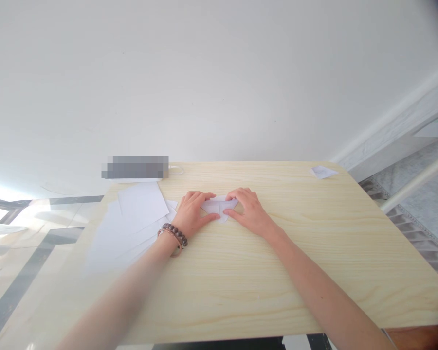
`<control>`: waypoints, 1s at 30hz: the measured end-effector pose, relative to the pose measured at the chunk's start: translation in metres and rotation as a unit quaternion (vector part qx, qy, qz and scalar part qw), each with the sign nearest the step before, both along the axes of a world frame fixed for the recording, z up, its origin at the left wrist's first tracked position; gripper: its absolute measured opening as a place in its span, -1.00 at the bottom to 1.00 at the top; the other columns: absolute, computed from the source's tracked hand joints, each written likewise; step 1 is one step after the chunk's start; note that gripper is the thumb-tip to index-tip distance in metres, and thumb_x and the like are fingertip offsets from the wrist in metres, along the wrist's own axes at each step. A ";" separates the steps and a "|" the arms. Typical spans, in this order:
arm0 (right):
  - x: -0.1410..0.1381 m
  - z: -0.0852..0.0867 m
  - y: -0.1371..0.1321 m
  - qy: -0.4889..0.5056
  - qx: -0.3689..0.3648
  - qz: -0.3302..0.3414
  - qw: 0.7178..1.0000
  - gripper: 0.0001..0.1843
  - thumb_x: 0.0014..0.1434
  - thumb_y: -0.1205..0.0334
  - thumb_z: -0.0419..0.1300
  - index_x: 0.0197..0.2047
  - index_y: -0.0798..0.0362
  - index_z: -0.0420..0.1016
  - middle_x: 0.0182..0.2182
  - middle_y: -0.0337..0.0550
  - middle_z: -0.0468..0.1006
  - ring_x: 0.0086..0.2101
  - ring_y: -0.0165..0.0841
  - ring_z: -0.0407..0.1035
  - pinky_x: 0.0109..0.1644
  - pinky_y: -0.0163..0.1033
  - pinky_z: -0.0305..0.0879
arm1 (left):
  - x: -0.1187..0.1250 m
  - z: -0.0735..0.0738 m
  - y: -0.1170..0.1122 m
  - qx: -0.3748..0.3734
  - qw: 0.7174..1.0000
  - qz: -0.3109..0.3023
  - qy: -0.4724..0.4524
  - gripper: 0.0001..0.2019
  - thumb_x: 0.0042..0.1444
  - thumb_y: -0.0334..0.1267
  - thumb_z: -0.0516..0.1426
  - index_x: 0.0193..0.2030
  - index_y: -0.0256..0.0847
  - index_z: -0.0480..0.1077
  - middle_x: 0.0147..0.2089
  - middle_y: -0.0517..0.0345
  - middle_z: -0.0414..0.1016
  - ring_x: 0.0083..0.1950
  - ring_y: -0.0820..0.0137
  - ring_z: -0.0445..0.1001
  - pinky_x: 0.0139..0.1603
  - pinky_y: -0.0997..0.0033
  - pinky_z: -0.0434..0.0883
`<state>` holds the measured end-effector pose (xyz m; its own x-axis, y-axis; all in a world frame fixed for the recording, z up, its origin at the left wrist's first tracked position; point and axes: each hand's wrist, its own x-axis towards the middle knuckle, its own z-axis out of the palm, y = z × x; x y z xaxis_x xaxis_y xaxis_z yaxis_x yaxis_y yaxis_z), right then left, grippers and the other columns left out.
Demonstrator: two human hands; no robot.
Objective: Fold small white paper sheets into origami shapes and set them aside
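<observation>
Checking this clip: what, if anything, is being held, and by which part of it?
A folded white paper, held by its two opposite ends: the left hand at the left end, the right hand at the right.

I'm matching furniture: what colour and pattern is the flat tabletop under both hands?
Pale beige tabletop with wood grain, clearest in the head view.

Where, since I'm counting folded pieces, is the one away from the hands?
In the head view, the folded paper lies near the far right corner of the table, beyond and right of the right hand.
</observation>
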<state>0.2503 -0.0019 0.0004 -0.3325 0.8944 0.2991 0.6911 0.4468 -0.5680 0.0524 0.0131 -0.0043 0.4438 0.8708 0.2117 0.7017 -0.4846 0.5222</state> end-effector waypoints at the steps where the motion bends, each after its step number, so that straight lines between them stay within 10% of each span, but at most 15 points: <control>1: 0.000 -0.001 0.000 0.010 -0.006 0.003 1.000 -0.81 0.05 0.20 0.14 -0.22 -0.03 0.29 -0.25 -0.20 0.41 -0.17 -0.29 0.24 -0.04 -0.14 0.11 | 0.000 0.000 0.000 0.002 1.000 -0.002 -0.003 -0.63 -0.04 -0.07 0.15 -0.08 -0.12 0.32 -0.17 0.12 0.38 -0.08 0.24 0.25 -0.06 0.18 0.24; 30: -0.002 -0.007 0.006 0.036 -0.010 -0.018 0.999 -0.88 0.10 0.24 0.09 -0.32 -0.01 0.44 -0.34 -0.20 0.46 -0.27 -0.35 0.30 -0.15 -0.21 0.21 | 0.004 0.005 0.001 0.138 0.984 -0.038 0.106 -0.78 0.14 -0.31 -0.01 -0.09 -0.14 0.33 -0.13 0.04 0.37 -0.04 0.22 0.19 -0.08 0.15 0.24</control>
<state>0.2486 0.0045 -0.0062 -0.2783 0.9112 0.3036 0.6636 0.4109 -0.6251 0.0568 0.0136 0.0005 0.5644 0.7558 0.3320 0.7374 -0.6424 0.2089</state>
